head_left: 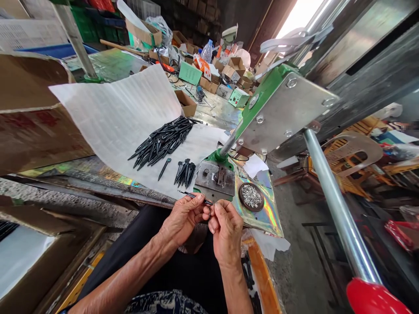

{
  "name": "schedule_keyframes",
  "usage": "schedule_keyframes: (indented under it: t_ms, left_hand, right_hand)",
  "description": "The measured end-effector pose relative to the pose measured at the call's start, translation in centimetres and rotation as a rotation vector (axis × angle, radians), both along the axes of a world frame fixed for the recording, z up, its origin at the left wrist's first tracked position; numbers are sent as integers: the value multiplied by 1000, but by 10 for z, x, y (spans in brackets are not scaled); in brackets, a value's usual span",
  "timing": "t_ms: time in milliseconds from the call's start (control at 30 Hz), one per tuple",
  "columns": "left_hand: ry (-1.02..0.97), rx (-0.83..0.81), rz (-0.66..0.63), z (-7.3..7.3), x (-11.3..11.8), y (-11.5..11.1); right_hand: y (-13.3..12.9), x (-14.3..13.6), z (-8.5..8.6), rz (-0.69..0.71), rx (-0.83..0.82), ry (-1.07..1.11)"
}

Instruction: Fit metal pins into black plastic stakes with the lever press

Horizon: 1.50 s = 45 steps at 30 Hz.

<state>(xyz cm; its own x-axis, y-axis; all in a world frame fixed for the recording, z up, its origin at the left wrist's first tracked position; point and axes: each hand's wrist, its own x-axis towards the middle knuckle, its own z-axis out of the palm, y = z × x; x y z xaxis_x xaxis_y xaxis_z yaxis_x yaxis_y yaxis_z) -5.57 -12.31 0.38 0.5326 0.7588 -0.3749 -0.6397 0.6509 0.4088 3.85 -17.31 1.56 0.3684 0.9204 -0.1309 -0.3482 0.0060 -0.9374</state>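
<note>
My left hand [183, 218] pinches a thin black spike-shaped piece [193, 196] that lies sideways just in front of the bench edge. My right hand [225, 226] meets it at the piece's right end, fingertips closed on that end or on a tiny part there. Both hands hover just in front of the grey metal die block [214, 179] of a green hand press [278, 104]. A large heap of the same black pieces [163, 139] and a small bunch [185, 171] lie on white paper [114, 113].
A round dark dish [251, 196] of small shiny metal parts sits right of the die block. The press's long steel lever [334, 205] with a red knob [373, 298] slants down at right. Cardboard boxes [32, 109] stand at left. Cluttered benches and plastic chairs lie beyond.
</note>
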Motion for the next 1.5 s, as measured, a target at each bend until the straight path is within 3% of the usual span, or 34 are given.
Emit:
schedule_keyframes:
  t_ms: [167, 333, 500, 700, 833, 1067, 1333, 1500]
  left_hand:
    - [20, -1, 32, -1, 4, -2]
    - [92, 67, 162, -2, 8, -6]
    - [270, 245, 188, -2, 5, -4]
    - [507, 477, 64, 1, -4, 8]
    - [549, 538, 30, 5, -3, 19]
    - [638, 679, 44, 12, 6, 42]
    - [757, 830, 18, -6, 26, 70]
    - [814, 868, 4, -10, 37, 88]
  right_hand:
    - [2, -2, -8, -74, 7, -123]
    - [3, -10, -14, -205, 14, -277]
    - [7, -9, -18, -120, -37, -37]
    - [19, 0, -19, -25, -93, 281]
    - [25, 4, -20, 20, -92, 321]
    - [41, 14, -13, -30, -117, 360]
    - [62, 29, -13, -62, -103, 419]
    - [63, 35, -15, -97, -95, 440]
